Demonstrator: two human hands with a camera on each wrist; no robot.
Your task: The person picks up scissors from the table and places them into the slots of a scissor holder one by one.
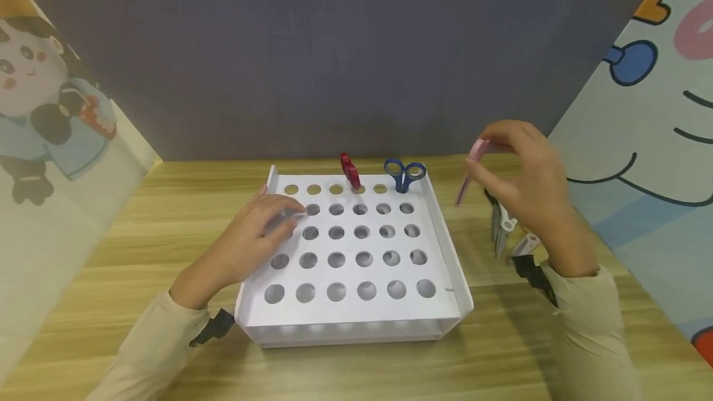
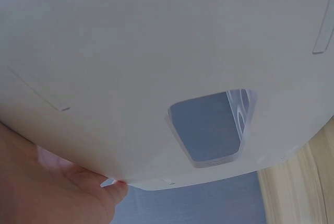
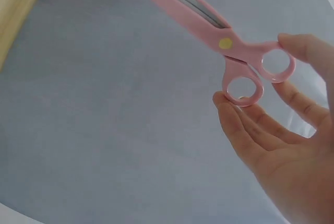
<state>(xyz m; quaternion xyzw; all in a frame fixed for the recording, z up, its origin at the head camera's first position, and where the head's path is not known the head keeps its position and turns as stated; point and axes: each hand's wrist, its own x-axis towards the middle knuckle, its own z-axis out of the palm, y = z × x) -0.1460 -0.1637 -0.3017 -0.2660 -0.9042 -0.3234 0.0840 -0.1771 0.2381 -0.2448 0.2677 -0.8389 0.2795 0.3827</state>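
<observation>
My right hand (image 1: 526, 172) pinches pink scissors (image 3: 219, 41) by their handle loops, held up to the right of a white rack (image 1: 348, 311). Fingertips and thumb meet the loops in the right wrist view, and the blade end points away from the hand. Rows of round holes cover the rack's top. My left hand (image 1: 245, 243) rests over the rack's left edge with fingers slightly bent above the holes. The left wrist view shows fingers (image 2: 112, 195) at the rim of the side wall, which has a cutout. Dark blue scissors (image 1: 403, 177) and a red-handled tool (image 1: 350, 172) stand in the back row.
Scissors with white handles (image 1: 505, 220) and other small tools lie on the wooden table (image 1: 184, 203) beneath my right hand. A grey panel (image 1: 334, 67) rises behind the rack. Cartoon-printed panels (image 1: 56, 110) flank the table on both sides.
</observation>
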